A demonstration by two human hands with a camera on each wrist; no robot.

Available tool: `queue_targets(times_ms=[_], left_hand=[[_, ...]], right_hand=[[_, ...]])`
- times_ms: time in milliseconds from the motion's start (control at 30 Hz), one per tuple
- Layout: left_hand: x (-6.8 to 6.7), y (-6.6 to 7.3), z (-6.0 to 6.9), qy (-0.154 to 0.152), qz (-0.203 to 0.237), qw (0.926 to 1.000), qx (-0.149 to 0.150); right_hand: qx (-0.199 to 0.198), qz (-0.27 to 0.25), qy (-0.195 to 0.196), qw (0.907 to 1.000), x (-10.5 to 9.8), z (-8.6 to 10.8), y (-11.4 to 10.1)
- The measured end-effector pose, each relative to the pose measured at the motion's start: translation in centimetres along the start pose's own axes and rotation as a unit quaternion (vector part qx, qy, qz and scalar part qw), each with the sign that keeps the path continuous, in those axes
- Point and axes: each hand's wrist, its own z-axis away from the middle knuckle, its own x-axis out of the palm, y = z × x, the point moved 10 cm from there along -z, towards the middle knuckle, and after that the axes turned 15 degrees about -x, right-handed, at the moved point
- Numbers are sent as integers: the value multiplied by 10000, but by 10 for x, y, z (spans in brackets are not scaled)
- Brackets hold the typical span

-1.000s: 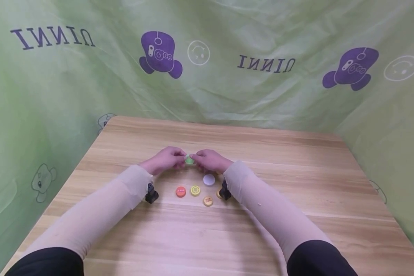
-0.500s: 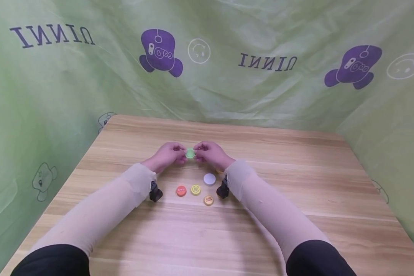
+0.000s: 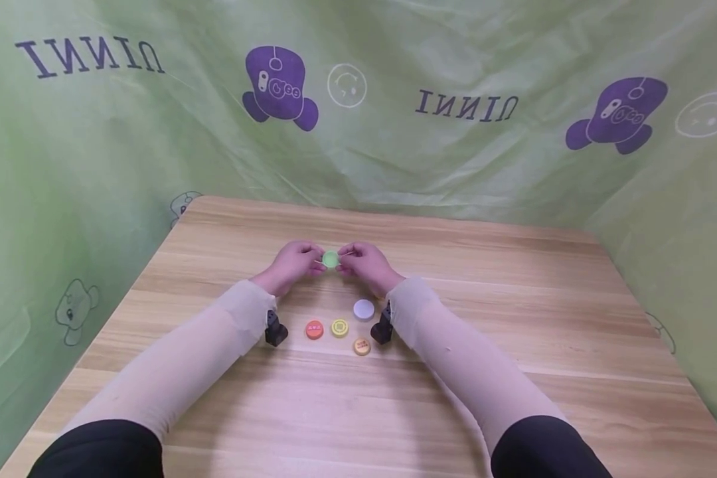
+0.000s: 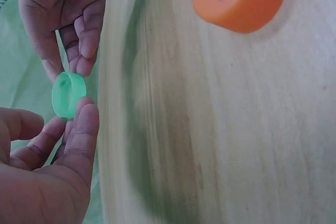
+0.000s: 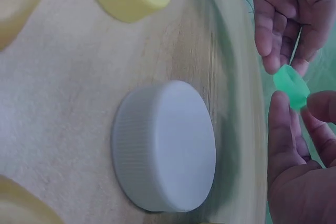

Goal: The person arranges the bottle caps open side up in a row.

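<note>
Green cap (image 3: pixel 330 259) pt. hid, tbl (image 3: pixel 490 318) cut off

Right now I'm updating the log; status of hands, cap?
Left hand and right hand holding green cap. Raised off table. White cap nearby, seemingly not blocking.

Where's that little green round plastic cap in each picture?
Head view: the green round plastic cap is near the centre, between the left hand and the right hand.
Left wrist view: the green cap is at the left, about halfway down.
Right wrist view: the green cap is at the right, slightly above halfway.
Shared landmark: the white round plastic cap, cut off by the left wrist view's top edge.
</note>
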Motion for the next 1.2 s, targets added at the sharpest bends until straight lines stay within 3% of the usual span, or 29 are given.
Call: queue_targets(times_ms=[267, 567, 900, 1200], left_hand=[[3, -6, -3, -100, 42, 9995, -304], [8, -15, -19, -435, 305, 9958, -740], [2, -18, -30, -450, 228, 9951, -847], [-6, -18, -31, -385, 234, 9937, -1024]], right_hand=[[444, -185, 102, 9988, 0, 0, 8], [1113, -964, 96, 9891, 3, -5, 27], [1193, -982, -1, 9880, 13, -16, 28], [1297, -935, -173, 9870, 22, -26, 27]])
